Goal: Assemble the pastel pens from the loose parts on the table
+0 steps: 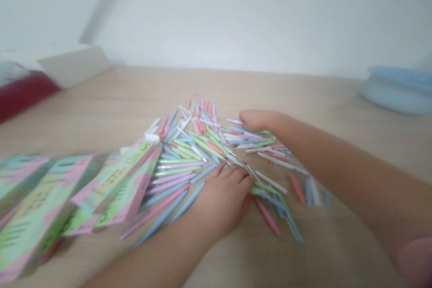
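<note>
So basically a big messy pile of pens (189, 157) is spread over the middle of a light wooden table (111, 99). They're slim pastel ones in blue, pink, green, white and a few coral. The whole picture is pretty blurred, so fine detail can't be made out.

The left hand (224, 195) is laid palm-down on the near edge of the pile. Its fingers (241, 175) are kept close together and bent onto a few green and white pens. Whether anything is actually pinched under them can't be told.

The right hand (256, 120) is placed at the far right side of the pile, touching the pens there. It looks curled in, sort of fist-like, with a pink pen (234, 121) seen just beside it. It can't be told whether that pen is gripped or just lying there.

To the left of the pile, some pink-and-green printed cartons (118, 184) are stacked loosely, with one tipped right up against the pens. A white box (72, 65) and something dark red (23, 92) are seen at the far left, and a pale blue container (400, 90) at the far right.
</note>
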`<state>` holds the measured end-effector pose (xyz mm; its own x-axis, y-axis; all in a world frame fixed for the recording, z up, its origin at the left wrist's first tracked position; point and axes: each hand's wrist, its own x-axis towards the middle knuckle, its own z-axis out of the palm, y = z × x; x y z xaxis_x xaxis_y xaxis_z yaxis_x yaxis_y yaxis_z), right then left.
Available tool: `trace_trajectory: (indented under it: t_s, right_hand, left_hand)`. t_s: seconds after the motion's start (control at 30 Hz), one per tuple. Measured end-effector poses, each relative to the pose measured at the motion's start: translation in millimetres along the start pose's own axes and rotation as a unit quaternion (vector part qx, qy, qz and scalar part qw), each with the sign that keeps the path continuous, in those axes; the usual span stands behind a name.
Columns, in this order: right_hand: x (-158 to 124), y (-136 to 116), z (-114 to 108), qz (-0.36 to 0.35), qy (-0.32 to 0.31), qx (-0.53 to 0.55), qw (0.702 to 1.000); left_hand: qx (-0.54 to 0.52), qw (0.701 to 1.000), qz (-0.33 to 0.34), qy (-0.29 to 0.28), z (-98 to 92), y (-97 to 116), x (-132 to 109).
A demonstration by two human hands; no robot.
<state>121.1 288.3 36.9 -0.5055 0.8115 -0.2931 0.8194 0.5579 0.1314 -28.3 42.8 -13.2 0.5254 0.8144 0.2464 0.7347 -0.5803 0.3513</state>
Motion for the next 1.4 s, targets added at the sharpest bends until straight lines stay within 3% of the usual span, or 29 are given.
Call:
trace_trajectory:
  t_s: [0.2,0.3,0.4,0.63,0.77,0.87,1.1,1.4]
  right_hand:
    - [11,2,-24,0.033,-0.146,-0.015,0.989]
    - [17,7,-30,0.043,-0.179,0.005,0.983]
    - [21,13,-29,0.045,-0.149,0.033,0.987]
    - [16,26,-12,0.061,0.001,0.061,0.996]
    - [-6,19,-7,0.094,0.114,0.052,0.988]
    - [-38,2,-2,0.068,0.162,0.047,0.983]
    - [-114,-38,26,-0.042,0.114,0.025,0.992]
    - [-115,-52,25,-0.09,0.045,0.017,0.995]
  left_hand:
    - [0.004,1.0,0.005,0.006,1.4,0,0]
    - [0.003,1.0,0.007,0.008,2.2,0,1]
    - [0.002,1.0,0.008,0.007,2.9,-1,1]
    - [0.002,1.0,0.009,0.008,3.3,-2,1]
    - [0.009,1.0,0.009,0.007,3.1,-2,1]
    - [0.015,1.0,0.012,0.006,2.8,-2,1]
    - [0.02,1.0,0.013,0.02,1.5,1,2]
    - [0.036,0.999,0.017,0.016,-2.0,2,0]
